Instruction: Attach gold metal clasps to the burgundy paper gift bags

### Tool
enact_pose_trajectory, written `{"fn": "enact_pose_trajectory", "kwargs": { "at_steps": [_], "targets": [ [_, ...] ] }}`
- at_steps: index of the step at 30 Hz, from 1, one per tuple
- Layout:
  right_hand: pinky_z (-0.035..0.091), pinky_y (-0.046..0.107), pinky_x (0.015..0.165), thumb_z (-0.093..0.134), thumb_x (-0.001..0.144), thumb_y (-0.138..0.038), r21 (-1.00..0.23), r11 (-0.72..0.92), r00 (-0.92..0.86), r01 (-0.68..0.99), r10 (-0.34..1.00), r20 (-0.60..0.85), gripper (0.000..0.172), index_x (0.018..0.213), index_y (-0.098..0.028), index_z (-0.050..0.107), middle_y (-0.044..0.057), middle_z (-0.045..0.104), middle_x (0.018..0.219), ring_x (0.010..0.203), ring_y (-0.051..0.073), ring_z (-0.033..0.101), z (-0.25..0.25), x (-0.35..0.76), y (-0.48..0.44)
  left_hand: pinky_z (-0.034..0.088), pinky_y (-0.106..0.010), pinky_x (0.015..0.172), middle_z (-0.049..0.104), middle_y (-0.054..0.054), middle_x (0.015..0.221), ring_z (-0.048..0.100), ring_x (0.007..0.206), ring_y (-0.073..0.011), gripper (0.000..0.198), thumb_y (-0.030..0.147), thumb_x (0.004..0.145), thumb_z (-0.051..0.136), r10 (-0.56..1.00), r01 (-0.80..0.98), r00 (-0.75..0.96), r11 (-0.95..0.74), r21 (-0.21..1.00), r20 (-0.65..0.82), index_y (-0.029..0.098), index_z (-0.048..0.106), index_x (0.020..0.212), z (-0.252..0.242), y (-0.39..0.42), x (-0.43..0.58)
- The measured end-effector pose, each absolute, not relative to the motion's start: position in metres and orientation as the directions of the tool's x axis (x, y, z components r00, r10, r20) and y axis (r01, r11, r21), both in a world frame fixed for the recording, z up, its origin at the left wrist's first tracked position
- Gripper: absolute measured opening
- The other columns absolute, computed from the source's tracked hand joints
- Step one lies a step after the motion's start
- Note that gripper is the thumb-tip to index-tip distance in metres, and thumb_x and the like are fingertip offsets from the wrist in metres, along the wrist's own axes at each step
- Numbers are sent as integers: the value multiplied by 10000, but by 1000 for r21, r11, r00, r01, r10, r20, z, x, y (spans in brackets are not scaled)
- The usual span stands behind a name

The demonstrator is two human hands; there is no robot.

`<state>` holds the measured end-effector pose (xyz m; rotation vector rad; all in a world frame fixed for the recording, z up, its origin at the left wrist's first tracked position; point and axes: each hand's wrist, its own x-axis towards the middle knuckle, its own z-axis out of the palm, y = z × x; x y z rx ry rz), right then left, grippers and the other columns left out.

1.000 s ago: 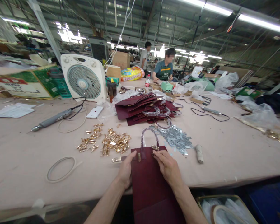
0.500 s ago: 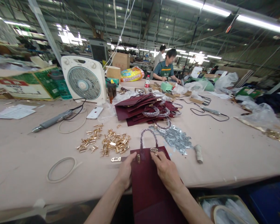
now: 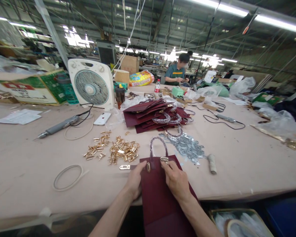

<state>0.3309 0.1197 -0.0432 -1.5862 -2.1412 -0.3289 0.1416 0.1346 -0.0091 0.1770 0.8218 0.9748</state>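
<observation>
A dark burgundy handbag (image 3: pixel 158 197) lies over the table's near edge, its plastic-wrapped handle (image 3: pixel 159 139) arching away from me. My left hand (image 3: pixel 134 181) is closed on its left edge, thumb on the front beside a small upright gold fitting (image 3: pixel 148 167). From under that side a strap with a gold end plate (image 3: pixel 124 167) sticks out leftward. The fingertips of my right hand (image 3: pixel 177 181) are closed at a gold clasp (image 3: pixel 164 159) near the bag's top edge, pressing against it. Some of these fingers are curled out of sight.
Gold fittings (image 3: pixel 124 149) lie in loose piles beyond my left hand. Flat silver plates (image 3: pixel 188 148) are heaped right of the handle, by a wrapped roll (image 3: pixel 212 164). Behind are stacked burgundy bags (image 3: pixel 148 115), an electric screwdriver (image 3: pixel 60 126), a phone (image 3: pixel 102 118), a fan (image 3: pixel 92 85) and a co-worker (image 3: pixel 175 73).
The view has shifted slightly, so everything appears a little further right. Both my hands keep their hold on the bag. Across the table, the co-worker's hands have come together.
</observation>
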Motion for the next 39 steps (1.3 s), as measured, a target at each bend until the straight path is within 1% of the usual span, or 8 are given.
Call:
{"fn": "enact_pose_trajectory", "kwargs": {
  "at_steps": [11,15,19,23,27,33,36,39],
  "targets": [
    [440,243,546,461,975,-39,44,317,-295,948,813,502,478,1347,-236,686,90,745,1058,637,136,655,-42,326,117,661,-449,817,816,-186,961,804,806,-305,303,239,925,608,809,-675,276,548,494,-519,49,719,1134,-14,135,142],
    [484,226,584,471,979,-39,-3,328,-278,945,806,522,482,1366,-242,673,75,769,1114,710,144,713,-43,328,115,663,-461,797,818,-180,932,803,784,-311,317,251,913,630,813,-676,224,527,515,-538,51,720,1141,-16,137,143],
    [548,204,714,486,1007,-65,-75,330,-217,941,757,616,437,1349,-252,682,34,781,1202,892,150,774,-47,330,113,661,-446,808,817,-182,907,804,812,-310,298,276,924,620,806,-674,226,535,509,-548,55,739,1086,-15,137,143],
    [582,207,768,498,995,-59,-40,343,-243,939,739,629,439,1336,-253,697,33,774,1246,949,158,787,-48,330,110,661,-438,802,817,-182,891,805,815,-311,284,260,919,626,812,-679,207,521,517,-545,54,746,1072,-13,137,142],
    [617,228,783,463,947,-9,-9,371,-308,929,784,540,599,1496,-228,559,59,706,1369,1006,181,783,-46,329,103,661,-444,801,816,-185,902,804,827,-316,288,266,912,640,810,-687,209,520,508,-548,51,750,1069,-15,137,143],
    [644,253,670,440,822,52,-1,366,-331,931,843,423,943,1672,-253,170,92,588,1502,833,187,800,-44,327,93,667,-424,741,815,-182,874,803,781,-313,268,250,893,657,809,-699,169,501,511,-563,52,749,1047,-17,138,145],
    [648,254,674,427,808,54,-24,366,-328,930,860,390,998,1677,-261,53,109,529,1549,859,193,800,-45,326,89,667,-437,752,817,-173,875,803,777,-311,268,249,889,666,803,-711,175,504,491,-570,65,740,1070,-18,138,144],
    [655,269,675,419,804,51,-45,361,-322,931,875,360,994,1678,-251,54,123,484,1578,877,204,800,-46,325,86,666,-440,753,816,-175,884,803,784,-314,284,238,885,671,805,-711,168,498,496,-568,63,735,1099,-18,138,143]
  ]
}}
